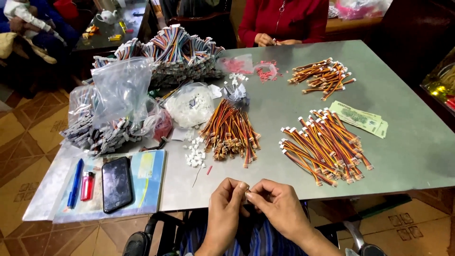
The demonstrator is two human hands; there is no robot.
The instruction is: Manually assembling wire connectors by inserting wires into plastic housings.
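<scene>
Fingertips of both hands meet at the near table edge, pinched together on a tiny pale part [247,191], too small to tell what it is. Left hand [226,201]: thumb and forefinger closed tight on it, other fingers curled under, back of hand up, wrist coming from below, approx over the lap. Right hand [277,201]: thumb and forefinger nipped onto the same bit from the other side, knuckles raised, forearm angled in from lower right.

Just beyond the hands, on the grey metal tabletop [407,156], a loose scatter of small white plastic connector housings [195,154]. Beside those, a fanned pile of short orange-black-red wire leads [231,130]. To the right, a second pile of similar wire leads w/ white ends [324,144], touching a folded green banknote [360,118]. Far side: a third, smaller lead pile [324,76], near another person's hands and red sleeve [272,28].

Left edge: black smartphone [116,184], red lighter [87,185], blue pen [75,183] on a pale booklet; clear plastic bags [121,87] behind, and a big stack of multicolour ribbon-cable bundles [173,50].
</scene>
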